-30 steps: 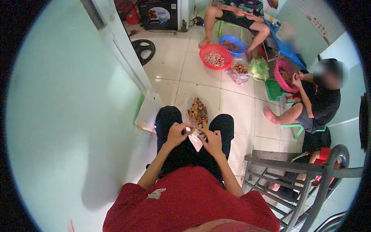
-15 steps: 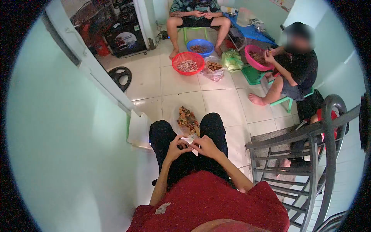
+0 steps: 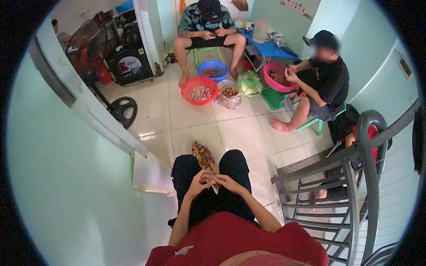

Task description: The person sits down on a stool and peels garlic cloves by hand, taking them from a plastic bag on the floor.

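Observation:
Over my lap my two hands meet, fingertips close together. My left hand [image 3: 198, 185] is curled, thumb and fingers pinched around something too small to make out. From the other side my right hand [image 3: 230, 184] pinches at the same spot. A small pale, pointed piece [image 3: 216, 190] shows just under the fingers; whether it is held or lies on my lap I cannot tell. Just beyond my hands, between my knees, a clear plastic bag holds brown and orange pieces [image 3: 203, 153], with a yellowish strip at its near end.
Farther off stand a red basket [image 3: 185, 91] of pale pieces, a blue basin [image 3: 224, 66], a bag of round brown things [image 3: 229, 92] and a green bag [image 3: 250, 83]. Two people sit working, one at a pink basin [image 3: 267, 77]. A metal railing [image 3: 350, 186] rises at right.
The view has tilted up and shifted, so the room appears lower and further left. My hands stay together over my lap, fingers slightly shifted. The seated person at the back now shows a cap.

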### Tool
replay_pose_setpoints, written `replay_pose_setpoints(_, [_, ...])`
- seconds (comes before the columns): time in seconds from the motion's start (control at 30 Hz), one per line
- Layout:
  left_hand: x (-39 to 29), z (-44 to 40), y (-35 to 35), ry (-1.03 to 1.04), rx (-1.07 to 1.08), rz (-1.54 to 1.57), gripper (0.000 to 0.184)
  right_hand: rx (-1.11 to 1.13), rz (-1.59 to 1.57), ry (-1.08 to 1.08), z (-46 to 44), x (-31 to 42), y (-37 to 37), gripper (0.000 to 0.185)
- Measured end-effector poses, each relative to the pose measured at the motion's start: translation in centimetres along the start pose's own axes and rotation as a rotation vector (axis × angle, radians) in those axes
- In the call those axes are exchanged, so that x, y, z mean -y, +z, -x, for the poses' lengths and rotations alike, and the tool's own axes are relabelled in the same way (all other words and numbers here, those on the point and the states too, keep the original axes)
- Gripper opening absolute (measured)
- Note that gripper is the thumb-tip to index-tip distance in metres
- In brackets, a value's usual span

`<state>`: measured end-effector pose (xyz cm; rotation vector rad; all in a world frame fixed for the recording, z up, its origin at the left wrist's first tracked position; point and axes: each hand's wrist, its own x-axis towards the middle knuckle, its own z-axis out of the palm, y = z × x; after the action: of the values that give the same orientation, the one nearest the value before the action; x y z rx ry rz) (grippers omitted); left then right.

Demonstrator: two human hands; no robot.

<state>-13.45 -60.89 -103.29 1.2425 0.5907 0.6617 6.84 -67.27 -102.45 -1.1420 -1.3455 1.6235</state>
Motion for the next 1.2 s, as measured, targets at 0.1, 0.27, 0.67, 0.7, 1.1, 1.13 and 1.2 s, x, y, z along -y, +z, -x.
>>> replay_pose_setpoints(0.1, [1.6,-1.7,-0.2,-0.012,-0.029,0.105,0.037,-0.106,-0.142,-0.030,-0.4,-0.5,0.1,0.031])
replay_pose_setpoints(0.27, [0.6,-2.1,0.7,-0.017,-0.058,0.025,0.024,-0.230,-0.257,0.033,-0.9,-1.7,-0.5,0.026])
replay_pose_setpoints(0.67, [-4.1,1.7,-0.8,0.113,-0.331,0.020,0.017,-0.153,-0.251,0.019,-1.0,-1.7,0.4,0.018])
replay_pose_setpoints(0.7, [-5.1,1.6,-1.1,0.193,-0.353,0.081,0.016,-0.155,-0.289,0.018,-0.9,-1.8,0.5,0.018])
replay_pose_setpoints(1.1, [-1.7,2.2,-6.5,0.167,-0.554,0.214,0.018,-0.365,-0.516,0.306,-6.6,-5.2,2.9,0.024])
replay_pose_setpoints(1.13, [-1.9,2.1,-6.4,0.180,-0.564,0.084,0.017,-0.368,-0.581,0.335,-7.8,-8.0,2.8,0.025])
replay_pose_setpoints(1.2, [-2.5,1.9,-5.9,0.235,-0.586,0.016,0.014,-0.419,-0.422,0.454,-9.4,-10.9,3.6,0.025])
